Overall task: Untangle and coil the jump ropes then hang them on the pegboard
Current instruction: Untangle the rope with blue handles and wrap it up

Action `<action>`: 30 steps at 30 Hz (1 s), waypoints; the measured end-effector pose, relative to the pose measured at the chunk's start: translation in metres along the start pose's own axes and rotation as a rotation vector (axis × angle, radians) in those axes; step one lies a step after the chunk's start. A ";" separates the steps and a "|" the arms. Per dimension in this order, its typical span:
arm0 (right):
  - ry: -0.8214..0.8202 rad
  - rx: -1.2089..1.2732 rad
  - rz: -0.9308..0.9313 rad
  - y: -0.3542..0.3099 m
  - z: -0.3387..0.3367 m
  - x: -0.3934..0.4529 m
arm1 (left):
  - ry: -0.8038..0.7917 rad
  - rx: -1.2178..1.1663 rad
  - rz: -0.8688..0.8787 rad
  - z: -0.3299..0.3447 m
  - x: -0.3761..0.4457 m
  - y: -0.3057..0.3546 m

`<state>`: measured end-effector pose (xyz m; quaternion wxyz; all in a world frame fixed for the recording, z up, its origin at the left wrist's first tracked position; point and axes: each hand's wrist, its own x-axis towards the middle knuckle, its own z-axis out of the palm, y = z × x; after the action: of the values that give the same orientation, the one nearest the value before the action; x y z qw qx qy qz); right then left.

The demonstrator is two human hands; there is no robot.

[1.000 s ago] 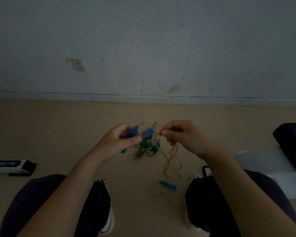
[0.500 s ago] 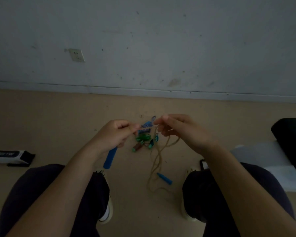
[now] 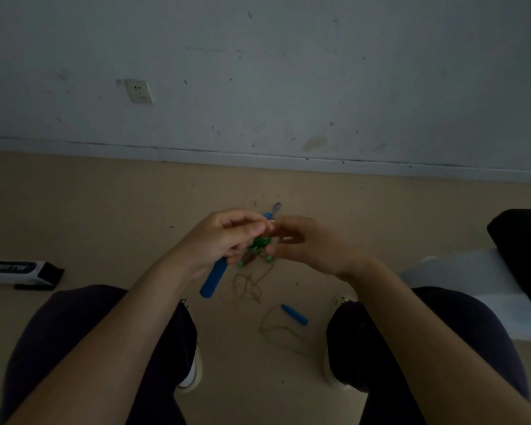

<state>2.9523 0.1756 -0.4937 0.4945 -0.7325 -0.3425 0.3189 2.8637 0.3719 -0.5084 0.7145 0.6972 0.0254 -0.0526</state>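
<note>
- Stretching across the upper half, a scuffed pale wall carries a socket plate at 10 o'clock.
- A tan floor fills the lower half; the person's dark-trousered knees frame it at 7 and 5 o'clock.
- A black object on a white sheet sits at 3 o'clock; a black-and-white box lies at 9 o'clock.
- The left hand, fingers curled, grips a blue handle that points down toward 7 o'clock, fingertips meeting the right hand's at centre.
- The right hand, fingers curled, pinches the knotted jump ropes, a green-and-blue tangle held between both hands above the floor.
- A thin tan cord hangs from the tangle and loops on the floor toward 6 o'clock.
- A second blue handle lies on the floor between the knees, beside the cord's loop.
</note>
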 end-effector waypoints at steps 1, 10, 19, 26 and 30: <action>-0.018 -0.029 0.013 0.001 0.002 0.001 | 0.037 -0.027 0.020 -0.001 0.001 0.001; 0.155 -0.122 0.127 0.005 -0.011 0.000 | 0.661 -0.052 -0.006 -0.018 0.004 0.004; 0.264 0.325 -0.004 -0.011 -0.005 0.001 | -0.152 0.346 -0.201 0.025 0.002 -0.006; 0.473 0.228 0.066 0.002 -0.018 0.001 | 0.052 0.347 -0.251 -0.008 -0.002 0.012; 0.564 -0.134 0.095 0.007 -0.023 -0.002 | 0.129 0.370 -0.201 -0.010 -0.003 0.009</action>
<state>2.9709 0.1600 -0.4924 0.5051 -0.8385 -0.1772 0.1019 2.8621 0.3818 -0.4996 0.5624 0.8123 0.1307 -0.0826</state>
